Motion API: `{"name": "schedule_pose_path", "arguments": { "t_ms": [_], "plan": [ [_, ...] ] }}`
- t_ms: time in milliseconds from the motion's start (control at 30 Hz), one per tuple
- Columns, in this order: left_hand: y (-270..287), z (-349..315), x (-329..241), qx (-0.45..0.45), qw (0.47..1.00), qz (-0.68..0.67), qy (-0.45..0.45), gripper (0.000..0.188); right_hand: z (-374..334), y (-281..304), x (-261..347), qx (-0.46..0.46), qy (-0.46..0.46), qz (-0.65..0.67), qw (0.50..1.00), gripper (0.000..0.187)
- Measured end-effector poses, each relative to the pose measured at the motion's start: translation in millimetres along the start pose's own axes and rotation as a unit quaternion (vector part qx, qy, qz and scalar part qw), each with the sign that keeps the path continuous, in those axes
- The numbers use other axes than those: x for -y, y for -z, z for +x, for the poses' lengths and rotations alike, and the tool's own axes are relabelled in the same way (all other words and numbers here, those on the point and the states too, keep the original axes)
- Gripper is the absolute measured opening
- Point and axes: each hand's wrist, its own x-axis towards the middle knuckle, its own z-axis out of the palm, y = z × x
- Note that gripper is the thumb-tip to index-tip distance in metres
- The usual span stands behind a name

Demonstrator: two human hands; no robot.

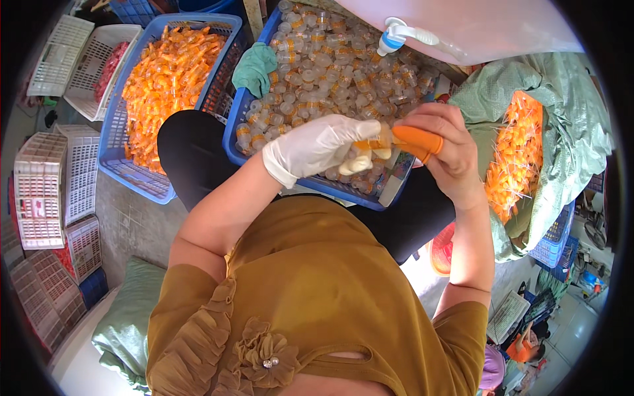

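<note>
My left hand (314, 146), in a white glove, is closed around a small clear plastic bottle (374, 143) with an orange band. The bottle lies roughly sideways, its end toward the right. At that end my right hand (449, 142) is pinched, an orange rubber cover (419, 141) over a finger. Whatever sits between its fingertips is hidden. Beneath both hands stands a blue tub (232, 125) heaped with small clear bottles (323, 59) with orange bands.
A blue basket (109, 142) of orange-filled bottles (173, 82) stands left. On the right, an open green sack (571, 132) holds orange pointed pieces (514, 158). A teal cloth (255, 68) hangs on the tub's rim. Above the tub is a white-and-blue tap (394, 36). White crates (41, 188) line the left.
</note>
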Motion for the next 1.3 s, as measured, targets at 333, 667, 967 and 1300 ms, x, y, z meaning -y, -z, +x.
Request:
{"name": "schedule_pose_path", "arguments": {
  "t_ms": [333,667,967,1300],
  "plan": [
    [-19.6,5.1,12.4,-0.221,0.554,0.655,-0.463,0.05,-36.5,-0.6,-15.9,0.164,-0.355,0.369,0.843,0.015],
    [-14.6,-5.1,0.8,-0.072,0.964,0.229,-0.119,0.033,-25.8,0.4,18.9,0.058,-0.079,-0.04,0.994,0.02],
    [-3.5,-4.4,26.0,-0.257,0.421,0.743,-0.452,0.056,-50.2,-2.7,9.1,0.083,-0.386,0.373,0.84,0.02],
    [85.6,-52.2,-23.5,-0.538,0.544,0.491,-0.417,0.041,-206.5,127.8,-206.2,-0.119,-0.499,-0.405,0.756,0.034]
  ]
}}
